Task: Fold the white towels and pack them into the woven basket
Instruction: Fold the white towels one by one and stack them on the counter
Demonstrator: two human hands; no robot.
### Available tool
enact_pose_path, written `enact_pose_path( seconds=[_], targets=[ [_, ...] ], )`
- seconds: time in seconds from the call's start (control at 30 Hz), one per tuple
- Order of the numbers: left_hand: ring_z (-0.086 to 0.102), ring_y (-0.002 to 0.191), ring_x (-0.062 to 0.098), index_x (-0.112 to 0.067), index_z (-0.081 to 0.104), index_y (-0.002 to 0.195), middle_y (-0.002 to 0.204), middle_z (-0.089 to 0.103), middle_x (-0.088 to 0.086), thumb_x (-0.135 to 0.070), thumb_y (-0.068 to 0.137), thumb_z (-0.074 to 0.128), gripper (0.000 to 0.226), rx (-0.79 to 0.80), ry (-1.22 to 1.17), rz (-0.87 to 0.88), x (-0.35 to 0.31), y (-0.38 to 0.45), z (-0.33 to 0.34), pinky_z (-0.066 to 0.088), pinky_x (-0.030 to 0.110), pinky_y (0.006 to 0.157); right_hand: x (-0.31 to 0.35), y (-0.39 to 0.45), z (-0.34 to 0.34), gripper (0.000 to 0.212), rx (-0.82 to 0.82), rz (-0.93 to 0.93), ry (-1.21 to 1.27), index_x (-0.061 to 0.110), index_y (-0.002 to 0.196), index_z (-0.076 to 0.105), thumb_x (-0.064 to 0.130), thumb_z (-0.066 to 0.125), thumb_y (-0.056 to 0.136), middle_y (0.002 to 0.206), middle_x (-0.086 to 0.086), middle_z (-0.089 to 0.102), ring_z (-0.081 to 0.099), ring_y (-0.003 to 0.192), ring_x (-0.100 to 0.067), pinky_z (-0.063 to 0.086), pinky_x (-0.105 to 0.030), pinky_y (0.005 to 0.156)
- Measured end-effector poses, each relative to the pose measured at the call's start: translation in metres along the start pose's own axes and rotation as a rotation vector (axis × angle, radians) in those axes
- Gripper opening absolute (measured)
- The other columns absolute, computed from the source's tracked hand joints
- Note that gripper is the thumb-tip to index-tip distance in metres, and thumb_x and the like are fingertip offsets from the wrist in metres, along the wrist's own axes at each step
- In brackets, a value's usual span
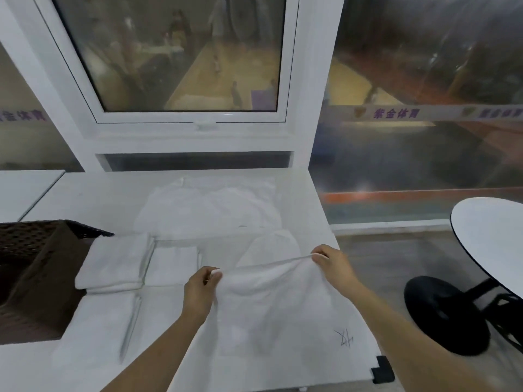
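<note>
A white towel [271,295] hangs stretched between my hands above the white table [99,193]. My left hand [199,292] pinches its left top corner and my right hand [332,261] pinches its right top corner. Folded white towels lie to the left: a thick one [113,263] beside the basket, a smaller one [172,264] next to it, and another [104,321] nearer me. A heap of unfolded white towels [209,210] sits at the back of the table. The dark brown woven basket [36,275] stands at the table's left edge.
A round white table [489,236] with a black base [444,312] stands to the right on the floor. A white-framed window [186,117] rises behind the table. A black clamp [382,369] sits at the table's near right corner, near a pen scribble [345,339].
</note>
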State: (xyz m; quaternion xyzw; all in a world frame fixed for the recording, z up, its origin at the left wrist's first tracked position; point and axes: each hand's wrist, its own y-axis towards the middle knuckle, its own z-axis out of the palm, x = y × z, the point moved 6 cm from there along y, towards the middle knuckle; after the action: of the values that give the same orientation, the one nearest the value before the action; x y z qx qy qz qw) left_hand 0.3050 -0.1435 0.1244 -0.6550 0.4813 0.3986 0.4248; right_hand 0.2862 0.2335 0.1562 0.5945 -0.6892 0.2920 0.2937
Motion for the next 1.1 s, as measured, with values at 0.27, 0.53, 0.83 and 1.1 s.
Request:
enact_pose_path(
  seconds=[0.27, 0.53, 0.83, 1.1],
  targets=[
    [0.062, 0.076, 0.013, -0.018, 0.070, 0.090, 0.082, 0.070, 0.003, -0.020, 0.098, 0.065, 0.009, 0.020, 0.049, -0.013, -0.001, 0.126, 0.022, 0.044, 0.012, 0.066, 0.001, 0.117, 0.030, 0.014, -0.024, 0.090, -0.023, 0.023, 0.082, 0.065, 0.021, 0.066, 0.096, 0.077, 0.004, 0.068, 0.061, 0.075, -0.017, 0.041, -0.019, 0.060],
    [0.057, 0.072, 0.016, -0.015, 0.068, 0.090, 0.074, 0.064, 0.000, -0.021, 0.099, 0.064, 0.012, 0.067, 0.068, -0.085, 0.034, 0.228, 0.052, 0.044, 0.022, 0.066, -0.022, 0.210, 0.068, 0.012, 0.029, 0.171, -0.082, 0.021, 0.086, 0.065, 0.020, 0.062, 0.098, 0.081, 0.001, 0.068, 0.062, 0.076, -0.019, 0.045, -0.028, 0.064],
    [0.059, 0.108, 0.018, -0.011, 0.059, 0.136, 0.127, 0.062, 0.002, -0.017, 0.099, 0.064, 0.038, 0.122, 0.161, -0.190, 0.093, 0.250, 0.070, 0.043, 0.027, 0.095, -0.075, 0.234, 0.112, 0.029, 0.034, 0.115, -0.252, 0.016, 0.125, 0.061, 0.011, 0.066, 0.097, 0.124, -0.001, 0.062, 0.058, 0.117, -0.020, 0.048, -0.038, 0.102],
    [0.061, 0.110, 0.019, -0.014, 0.068, 0.120, 0.121, 0.065, 0.002, -0.016, 0.095, 0.070, 0.025, 0.189, 0.255, -0.086, 0.117, 0.173, 0.087, 0.048, 0.032, 0.098, -0.104, 0.127, 0.131, 0.022, 0.173, 0.022, -0.278, 0.015, 0.118, 0.067, 0.013, 0.066, 0.097, 0.119, -0.001, 0.064, 0.060, 0.113, -0.019, 0.046, -0.030, 0.102]
  ],
)
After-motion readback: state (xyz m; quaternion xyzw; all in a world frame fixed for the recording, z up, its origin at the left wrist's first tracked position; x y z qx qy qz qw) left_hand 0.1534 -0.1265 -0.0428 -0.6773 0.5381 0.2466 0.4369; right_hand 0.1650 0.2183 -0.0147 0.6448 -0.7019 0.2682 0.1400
